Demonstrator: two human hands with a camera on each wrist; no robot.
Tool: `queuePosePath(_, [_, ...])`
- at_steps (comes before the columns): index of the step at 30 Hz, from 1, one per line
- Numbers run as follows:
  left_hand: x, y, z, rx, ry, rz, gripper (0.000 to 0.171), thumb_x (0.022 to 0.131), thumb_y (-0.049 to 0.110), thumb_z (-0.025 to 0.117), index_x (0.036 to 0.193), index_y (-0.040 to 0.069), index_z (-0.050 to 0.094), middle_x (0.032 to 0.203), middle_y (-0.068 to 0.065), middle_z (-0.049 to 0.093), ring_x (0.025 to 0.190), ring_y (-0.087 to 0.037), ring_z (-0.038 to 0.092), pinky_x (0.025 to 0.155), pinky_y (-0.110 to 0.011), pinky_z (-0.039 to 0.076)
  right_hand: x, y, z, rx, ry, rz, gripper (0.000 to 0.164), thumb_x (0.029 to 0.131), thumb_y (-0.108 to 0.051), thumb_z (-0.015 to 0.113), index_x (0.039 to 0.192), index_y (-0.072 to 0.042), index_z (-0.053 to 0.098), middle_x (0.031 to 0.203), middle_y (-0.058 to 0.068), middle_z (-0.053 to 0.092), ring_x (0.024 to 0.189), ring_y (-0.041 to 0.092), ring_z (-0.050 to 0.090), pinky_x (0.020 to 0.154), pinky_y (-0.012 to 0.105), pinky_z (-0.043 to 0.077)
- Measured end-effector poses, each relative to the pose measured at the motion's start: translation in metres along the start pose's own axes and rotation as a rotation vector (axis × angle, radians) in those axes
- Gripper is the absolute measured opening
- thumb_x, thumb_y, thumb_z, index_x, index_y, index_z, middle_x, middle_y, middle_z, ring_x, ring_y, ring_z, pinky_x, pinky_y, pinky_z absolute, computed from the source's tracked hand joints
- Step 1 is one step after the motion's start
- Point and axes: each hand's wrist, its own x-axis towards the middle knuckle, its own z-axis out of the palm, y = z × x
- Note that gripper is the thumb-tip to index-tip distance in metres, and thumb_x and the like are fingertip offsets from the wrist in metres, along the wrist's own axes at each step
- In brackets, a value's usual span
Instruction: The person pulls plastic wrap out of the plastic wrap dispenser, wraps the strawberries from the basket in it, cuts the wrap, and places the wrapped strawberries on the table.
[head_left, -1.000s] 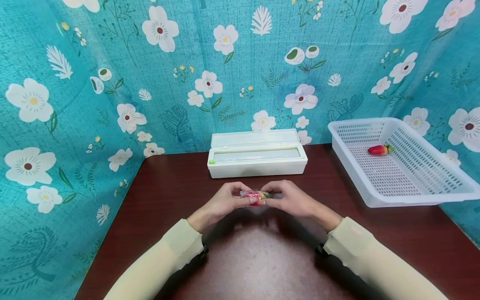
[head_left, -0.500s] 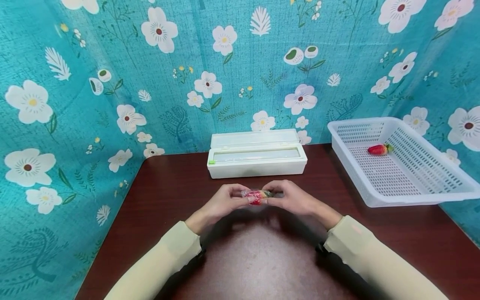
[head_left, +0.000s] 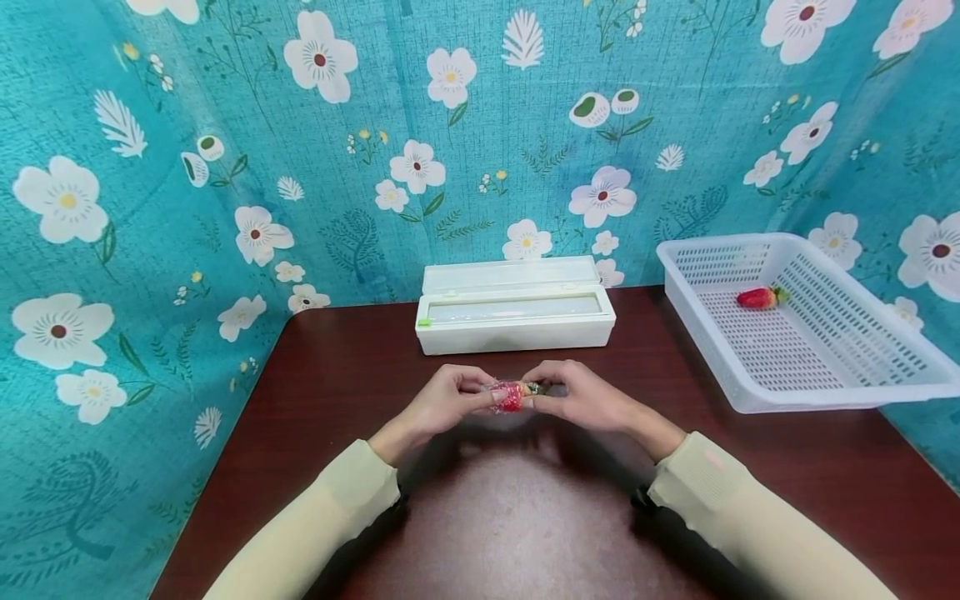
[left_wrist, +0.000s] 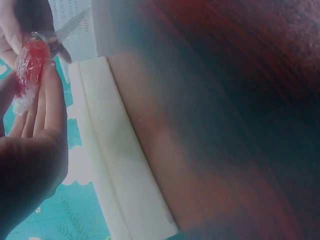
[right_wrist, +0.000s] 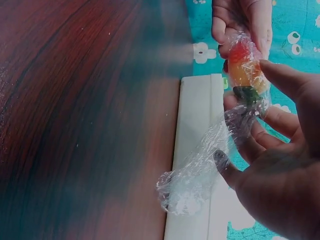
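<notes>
A strawberry [head_left: 512,397] is held above a wood-grain counter [head_left: 517,525] between inward-angled, pale-sleeved forearms [head_left: 307,525], the left hand [head_left: 446,402] clamping its fingers on the red tip, the right hand [head_left: 588,403] pinching the leafy end. Crinkled, glossy clear film [right_wrist: 192,185] wraps it and trails loose near a smooth, oblong white box [head_left: 516,337].

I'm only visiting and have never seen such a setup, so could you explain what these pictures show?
There is no machine here: a person's bare left hand and right hand hold a strawberry in crinkled clear film. The wide picture comes from a camera worn on the head; the other two come from cameras worn on the wrists. On the dark table stand a white box with its lid open and, to the right, a pale basket with a second strawberry inside.
</notes>
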Motion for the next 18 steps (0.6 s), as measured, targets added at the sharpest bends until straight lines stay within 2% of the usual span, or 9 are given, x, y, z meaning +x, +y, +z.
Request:
queuePosePath(7, [-0.0007, -0.002, -0.0002, -0.07, 0.001, -0.042, 0.03, 0.095, 0.011, 0.077, 0.121, -0.004, 0.071, 0.108, -0.016, 0.078, 0.097, -0.027, 0.076, 0.099, -0.06, 0.054, 0.0003, 0.0011, -0.0027, -0.008, 0.015, 0.017, 0.029, 0.098, -0.028, 0.075, 0.121, -0.011, 0.074, 0.108, 0.0, 0.073, 0.094, 0.017, 0.063, 0.091, 0.041, 0.056])
queuePosePath(14, [-0.0012, 0.0006, -0.0014, -0.086, -0.004, -0.022, 0.026, 0.095, 0.001, 0.074, 0.119, -0.008, 0.07, 0.106, -0.018, 0.077, 0.087, -0.015, 0.075, 0.097, -0.064, 0.053, -0.0009, 0.0013, -0.0031, -0.003, 0.026, 0.004, 0.029, 0.097, -0.029, 0.076, 0.121, -0.012, 0.074, 0.11, -0.001, 0.073, 0.097, 0.017, 0.064, 0.091, 0.041, 0.056])
queuePosePath(18, [-0.0022, 0.0013, -0.0018, -0.096, 0.004, -0.02, 0.026, 0.095, 0.003, 0.075, 0.118, -0.008, 0.07, 0.105, -0.017, 0.077, 0.087, -0.016, 0.075, 0.098, -0.064, 0.053, -0.0027, 0.0011, -0.0029, -0.024, 0.068, -0.03, 0.033, 0.097, -0.029, 0.077, 0.126, -0.014, 0.072, 0.116, 0.0, 0.073, 0.104, 0.018, 0.065, 0.097, 0.048, 0.056])
